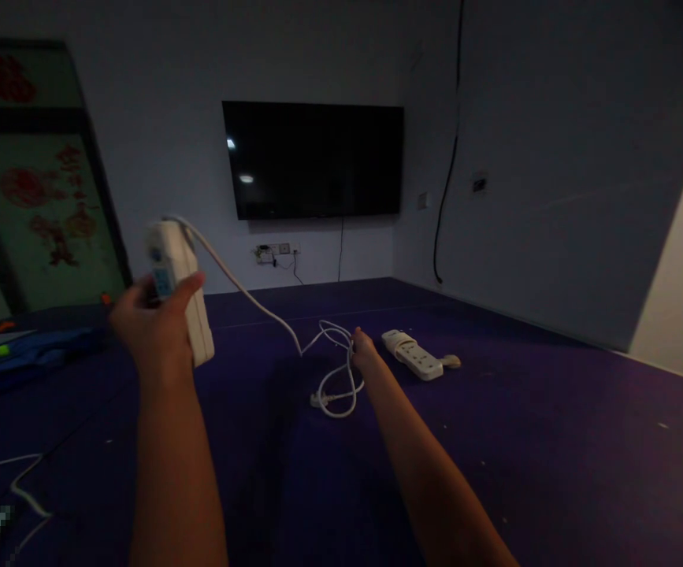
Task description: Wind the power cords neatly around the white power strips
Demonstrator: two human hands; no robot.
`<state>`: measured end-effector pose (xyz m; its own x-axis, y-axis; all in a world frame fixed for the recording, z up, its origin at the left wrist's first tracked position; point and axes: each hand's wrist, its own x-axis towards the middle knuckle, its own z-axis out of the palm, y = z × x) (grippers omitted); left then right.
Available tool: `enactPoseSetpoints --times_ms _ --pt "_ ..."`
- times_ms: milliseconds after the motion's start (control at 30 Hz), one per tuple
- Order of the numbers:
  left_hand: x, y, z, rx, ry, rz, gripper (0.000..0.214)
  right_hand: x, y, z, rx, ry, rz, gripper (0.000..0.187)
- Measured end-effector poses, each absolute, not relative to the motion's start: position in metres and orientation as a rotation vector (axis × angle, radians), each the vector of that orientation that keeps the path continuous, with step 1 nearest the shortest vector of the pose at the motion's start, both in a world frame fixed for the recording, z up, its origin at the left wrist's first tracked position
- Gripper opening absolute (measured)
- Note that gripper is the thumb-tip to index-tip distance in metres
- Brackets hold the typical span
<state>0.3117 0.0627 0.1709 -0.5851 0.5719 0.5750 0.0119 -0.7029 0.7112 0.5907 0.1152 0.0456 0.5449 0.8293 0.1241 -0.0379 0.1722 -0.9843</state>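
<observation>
My left hand (157, 315) is closed around a white power strip (184, 276), raised above the purple surface and tilted upright. From the strip's top end a white cord (240, 287) runs down to the right. My right hand (363, 348) is closed on the cord, which hangs there in loose loops; its fingertips are partly hidden. A plug (319, 399) at the cord's end hangs or lies just below the loops; I cannot tell which. To the right of my right hand lies a second white power strip (424, 362), its own cord wrapped around one end.
The purple surface (554, 441) stretches to the wall, with small specks on it. A black television (317, 161) hangs on the wall above sockets (282, 249). A dark cable (451, 173) hangs at the right. Blue cloth (39, 354) and a thin white cable (27, 492) lie at the left.
</observation>
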Motion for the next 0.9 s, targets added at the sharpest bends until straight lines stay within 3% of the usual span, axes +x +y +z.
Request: enactPoseSetpoints --times_ms 167,300,433,633,900 --pt "0.332 0.061 0.168 1.662 1.218 2.178 0.052 0.582 0.103 0.089 -1.251 -0.800 0.779 0.041" --pt "0.352 0.053 0.169 1.890 1.211 2.089 0.050 0.557 0.068 0.129 -0.922 -1.183 0.953 0.048" --pt "0.365 0.052 0.166 2.021 1.253 1.994 0.050 0.537 0.031 0.152 -0.718 -1.403 0.918 0.031" --pt "0.371 0.051 0.164 2.172 1.374 1.828 0.055 0.541 0.015 0.161 -0.745 -1.502 0.812 0.021" --pt "0.352 0.057 0.166 2.394 1.477 1.652 0.051 0.557 0.027 0.158 -0.724 -1.307 0.605 0.047"
